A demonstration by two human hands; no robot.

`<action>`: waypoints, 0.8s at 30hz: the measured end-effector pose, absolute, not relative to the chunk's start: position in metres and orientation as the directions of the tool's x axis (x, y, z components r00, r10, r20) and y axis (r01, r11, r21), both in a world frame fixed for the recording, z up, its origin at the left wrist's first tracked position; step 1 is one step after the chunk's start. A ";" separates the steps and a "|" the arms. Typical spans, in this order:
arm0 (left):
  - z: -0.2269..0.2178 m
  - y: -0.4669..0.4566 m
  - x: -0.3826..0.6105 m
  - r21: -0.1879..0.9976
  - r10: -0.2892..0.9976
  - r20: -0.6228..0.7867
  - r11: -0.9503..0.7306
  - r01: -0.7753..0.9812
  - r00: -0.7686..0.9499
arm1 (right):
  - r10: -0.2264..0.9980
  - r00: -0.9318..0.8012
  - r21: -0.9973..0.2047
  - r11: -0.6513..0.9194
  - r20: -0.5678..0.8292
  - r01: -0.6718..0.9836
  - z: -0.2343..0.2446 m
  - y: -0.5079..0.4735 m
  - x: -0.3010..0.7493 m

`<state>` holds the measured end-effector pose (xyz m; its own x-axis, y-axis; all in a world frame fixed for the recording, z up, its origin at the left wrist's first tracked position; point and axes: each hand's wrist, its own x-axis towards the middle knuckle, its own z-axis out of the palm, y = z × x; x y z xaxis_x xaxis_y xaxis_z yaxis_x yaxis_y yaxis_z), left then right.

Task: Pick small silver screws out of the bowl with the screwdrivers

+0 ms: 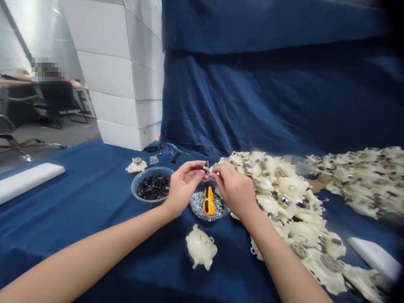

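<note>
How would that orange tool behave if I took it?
The orange tool is probably stiff: its slim shaft looks straight and metallic. It may feel bottom heavy, as the handle is bulkier. Being long and narrow, it would likely topple if stood unsupported.

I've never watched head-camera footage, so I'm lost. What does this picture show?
There is no machine here: the left hand and right hand are a person's own, seen by a camera worn on the head, looking forward and down. They come together at the thin end of an orange tool; exactly what they pinch is too small to tell. On the blue cloth are a bowl of metal bits, a tub of black parts, a cream casing nearer the viewer, and a pile of similar casings rightward.
</note>
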<state>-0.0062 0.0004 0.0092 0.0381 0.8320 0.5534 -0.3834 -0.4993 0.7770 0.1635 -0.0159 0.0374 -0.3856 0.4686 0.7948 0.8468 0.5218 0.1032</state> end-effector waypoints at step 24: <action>-0.025 0.013 -0.010 0.479 0.477 0.877 -0.878 -0.021 0.050 | 0.518 -0.393 0.085 0.520 0.760 0.850 0.022 -0.019 0.151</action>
<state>-0.0100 0.0132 -0.0252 0.0497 0.4773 0.8773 -0.0215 -0.8777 0.4787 0.1509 -0.0191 0.0219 -0.3931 0.5178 0.7598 0.8499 0.5200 0.0853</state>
